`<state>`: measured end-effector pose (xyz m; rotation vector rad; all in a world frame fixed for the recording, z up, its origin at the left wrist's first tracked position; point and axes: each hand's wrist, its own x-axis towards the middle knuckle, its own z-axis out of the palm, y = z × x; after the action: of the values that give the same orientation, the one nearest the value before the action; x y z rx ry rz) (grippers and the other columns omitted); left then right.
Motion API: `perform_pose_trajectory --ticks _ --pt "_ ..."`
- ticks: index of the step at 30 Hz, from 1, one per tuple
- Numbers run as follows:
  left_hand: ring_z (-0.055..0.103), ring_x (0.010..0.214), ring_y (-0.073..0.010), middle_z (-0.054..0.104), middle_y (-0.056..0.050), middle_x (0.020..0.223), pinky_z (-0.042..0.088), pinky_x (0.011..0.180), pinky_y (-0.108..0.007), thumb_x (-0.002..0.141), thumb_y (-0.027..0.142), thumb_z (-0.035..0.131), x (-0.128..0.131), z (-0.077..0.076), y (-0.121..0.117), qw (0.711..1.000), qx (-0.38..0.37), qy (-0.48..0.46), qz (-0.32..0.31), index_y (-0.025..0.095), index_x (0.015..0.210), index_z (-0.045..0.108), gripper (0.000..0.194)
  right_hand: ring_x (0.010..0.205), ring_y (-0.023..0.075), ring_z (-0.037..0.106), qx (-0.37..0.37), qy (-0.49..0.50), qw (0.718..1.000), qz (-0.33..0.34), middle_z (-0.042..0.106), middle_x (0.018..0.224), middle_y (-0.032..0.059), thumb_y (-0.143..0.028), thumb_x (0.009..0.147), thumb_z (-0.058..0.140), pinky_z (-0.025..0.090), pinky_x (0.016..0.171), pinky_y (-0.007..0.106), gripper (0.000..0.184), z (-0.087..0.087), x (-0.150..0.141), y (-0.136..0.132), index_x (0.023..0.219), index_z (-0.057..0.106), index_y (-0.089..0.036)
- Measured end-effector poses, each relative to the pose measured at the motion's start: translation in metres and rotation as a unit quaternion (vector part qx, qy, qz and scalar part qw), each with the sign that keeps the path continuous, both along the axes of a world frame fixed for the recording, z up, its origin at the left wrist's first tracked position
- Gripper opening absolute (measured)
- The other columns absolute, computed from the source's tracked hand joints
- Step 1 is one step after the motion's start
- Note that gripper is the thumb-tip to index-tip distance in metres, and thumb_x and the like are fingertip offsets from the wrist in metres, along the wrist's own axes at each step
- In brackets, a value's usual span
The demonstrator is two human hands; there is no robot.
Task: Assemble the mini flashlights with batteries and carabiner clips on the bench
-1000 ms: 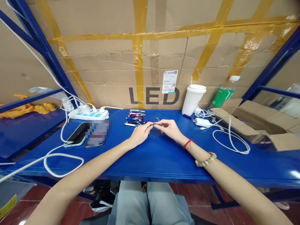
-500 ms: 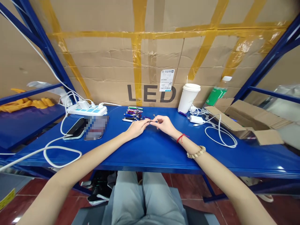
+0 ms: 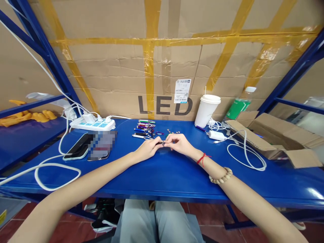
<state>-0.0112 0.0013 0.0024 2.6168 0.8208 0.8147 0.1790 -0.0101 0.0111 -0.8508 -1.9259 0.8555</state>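
Note:
My left hand [image 3: 149,149] and my right hand [image 3: 181,143] meet over the middle of the blue table [image 3: 162,175]. Fingertips of both pinch one small dark piece [image 3: 163,143], mostly covered, so its kind cannot be made out. Just beyond my left hand lies a row of several slim pen-like metal torches with clips [image 3: 143,130], in green, red, blue, black and silver. A loose blue carabiner clip [image 3: 159,133] rests to their right. Several tiny round silvery discs [image 3: 173,131], like button cells, lie behind my right hand.
On the left are a white power strip [image 3: 93,124] and two phones [image 3: 78,146] beside looping cables. At the right stand a white lidded cup [image 3: 207,109], a green-labelled bottle [image 3: 238,107], a white charger [image 3: 216,135] and an open cardboard box [image 3: 272,135]. A large carton [image 3: 113,74] backs the table.
Both hands appear slightly lower and nearer the table's front, still pinching the small piece. The whole view has shifted a little, and the discs behind my right hand show more fully.

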Motion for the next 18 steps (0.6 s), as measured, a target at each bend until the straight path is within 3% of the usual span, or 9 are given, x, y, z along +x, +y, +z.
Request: perform_pose_trajectory --ticks 4,9,13,18 --pt "0.063 0.079 -0.0172 0.066 -0.006 0.087 0.047 0.069 -0.026 0.09 0.026 0.038 -0.0008 -0.0039 0.0032 0.999 0.052 -0.014 -0.008 0.017 0.085 0.051 0.016 0.053 0.01 0.049 0.019 -0.011 0.999 -0.026 0.056 0.06 0.0013 -0.043 0.068 0.066 0.039 0.05 0.023 0.034 0.0003 -0.0046 -0.0019 0.054 0.05 -0.016" --pt "0.064 0.077 -0.0165 0.067 -0.005 0.085 0.047 0.069 -0.025 0.089 0.026 0.042 0.0003 -0.0076 0.0067 0.995 0.094 -0.032 0.013 0.017 0.083 0.052 0.014 0.045 0.0083 0.045 -0.007 -0.023 0.997 -0.075 0.053 0.052 -0.0008 -0.044 0.067 0.067 0.036 0.045 0.022 0.035 -0.0062 -0.0075 0.0007 0.055 0.05 -0.016" --pt "0.064 0.076 -0.0158 0.067 -0.004 0.087 0.048 0.068 -0.024 0.087 0.026 0.045 0.0012 -0.0093 0.0088 0.996 0.075 -0.037 0.028 0.018 0.08 0.051 0.012 0.043 0.0081 0.045 -0.018 -0.041 0.994 -0.103 0.054 0.05 -0.0009 -0.047 0.065 0.067 0.035 0.042 0.021 0.036 -0.0079 -0.0065 0.0022 0.056 0.053 -0.015" --pt "0.064 0.076 -0.0152 0.067 -0.002 0.09 0.048 0.067 -0.024 0.087 0.028 0.047 0.002 -0.0079 0.0092 0.998 0.03 -0.032 0.046 0.019 0.085 0.05 0.01 0.037 0.008 0.046 -0.074 0.005 0.994 -0.082 0.052 0.045 -0.0023 -0.048 0.061 0.07 0.035 0.039 0.021 0.037 -0.0075 -0.0063 0.0027 0.059 0.054 -0.015"
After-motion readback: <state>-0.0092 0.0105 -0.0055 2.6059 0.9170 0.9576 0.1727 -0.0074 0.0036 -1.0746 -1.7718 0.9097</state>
